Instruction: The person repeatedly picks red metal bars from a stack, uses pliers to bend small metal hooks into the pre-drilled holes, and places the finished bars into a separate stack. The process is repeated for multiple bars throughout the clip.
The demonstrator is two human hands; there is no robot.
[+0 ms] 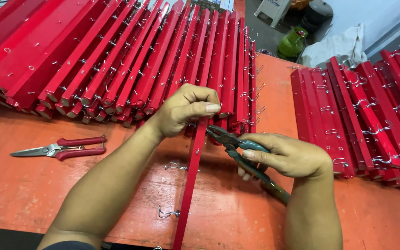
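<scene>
Head view, the only one. Left hand (pixel 186 109) is closed in a fist around the upper part of a red wooden slat (pixel 191 176), which stands on edge and runs from the fist down toward the near edge of the orange table (pixel 24 185). Right hand (pixel 288 155) is wrapped around the handles of a pair of pliers (pixel 237 148); the plier nose points left and meets the slat just below the left fist, where a small wire hook seems to sit, though the contact point is too small to tell whether the nose is biting on it. More wire hooks (pixel 167 213) project from the slat's left face lower down. Judgement: the slat looks stiff, light and painted smooth, so it may slip in a loose grip; best held across its flat faces between the hooks, since the hooks are thin, bendable and likely to snag fingers. The slat lies between the two hands, touching the left, just beside the right. Behind, a leaning row of like slats (pixel 116 55); a second stack (pixel 366 115) lies at right. Red-handled shears (pixel 61 148) lie on the table, well apart at left.
</scene>
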